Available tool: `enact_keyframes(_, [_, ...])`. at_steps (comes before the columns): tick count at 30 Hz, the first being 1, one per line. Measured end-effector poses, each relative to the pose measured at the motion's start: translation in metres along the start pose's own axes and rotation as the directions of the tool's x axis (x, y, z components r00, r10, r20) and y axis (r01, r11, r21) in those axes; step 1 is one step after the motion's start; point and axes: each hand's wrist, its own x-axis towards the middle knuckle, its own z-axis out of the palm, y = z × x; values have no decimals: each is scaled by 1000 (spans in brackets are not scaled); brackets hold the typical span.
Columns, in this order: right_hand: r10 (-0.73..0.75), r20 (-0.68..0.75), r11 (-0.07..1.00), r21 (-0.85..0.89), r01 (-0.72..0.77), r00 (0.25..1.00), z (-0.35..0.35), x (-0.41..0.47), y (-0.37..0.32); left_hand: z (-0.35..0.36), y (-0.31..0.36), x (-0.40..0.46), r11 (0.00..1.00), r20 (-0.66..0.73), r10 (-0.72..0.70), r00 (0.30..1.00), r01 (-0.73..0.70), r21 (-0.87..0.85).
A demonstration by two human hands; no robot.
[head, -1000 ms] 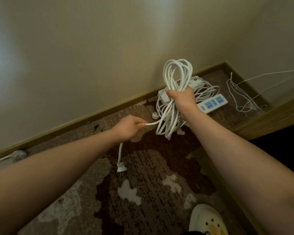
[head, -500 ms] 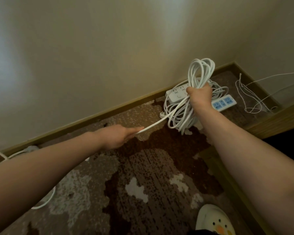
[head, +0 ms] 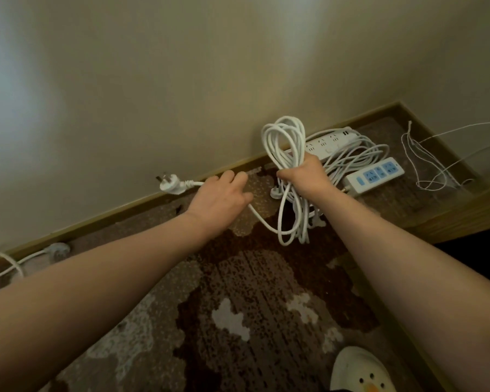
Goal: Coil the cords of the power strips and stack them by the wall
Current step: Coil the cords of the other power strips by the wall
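Note:
My right hand (head: pixel 303 176) grips a coiled bundle of white cord (head: pixel 285 142) at its middle, loops standing above and hanging below the fist. My left hand (head: pixel 219 198) holds the cord's free end, with the white plug (head: pixel 170 185) sticking out to the left in the air. A short slack length of cord runs from that hand to the bundle. Behind lie a white power strip (head: pixel 331 140) against the wall and a strip with blue sockets (head: pixel 375 174) on the carpet, loose cord around them.
A wooden skirting board (head: pixel 96 224) runs along the cream wall. Another plug and cord (head: pixel 54 250) lie at the far left. Thin white wires (head: pixel 427 162) hang in the right corner beside a wooden ledge (head: pixel 464 216). A white shoe (head: pixel 359 372) shows at the bottom.
My left hand has slid along the cord to its plug end and risen toward the bundle, so the plug now juts out left of the hand. The right hand keeps its grip.

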Motion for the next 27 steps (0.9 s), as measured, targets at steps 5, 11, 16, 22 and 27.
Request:
enact_keyframes(5, [61, -14, 996, 59, -60, 998, 0, 9, 10, -1, 10, 14, 995, 10, -13, 1000, 14, -101])
enact_keyframes(11, [76, 37, 986, 146, -80, 996, 8, 16, 12, -19, 14, 27, 853, 35, -205, 978, 196, -484])
enact_keyframes(16, [137, -45, 957, 266, -121, 990, 6, 18, 16, -11, 38, 47, 547, 21, -463, 886, 305, -780])
enact_keyframes(22, [216, -44, 875, 452, -173, 975, 2, 15, 20, 11, 43, 64, -185, 362, -746, 559, 349, -919])
enact_keyframes(27, [199, -54, 910, 381, -163, 979, 2, 14, 22, 14, 27, 68, -723, 691, -566, 450, 133, -678])
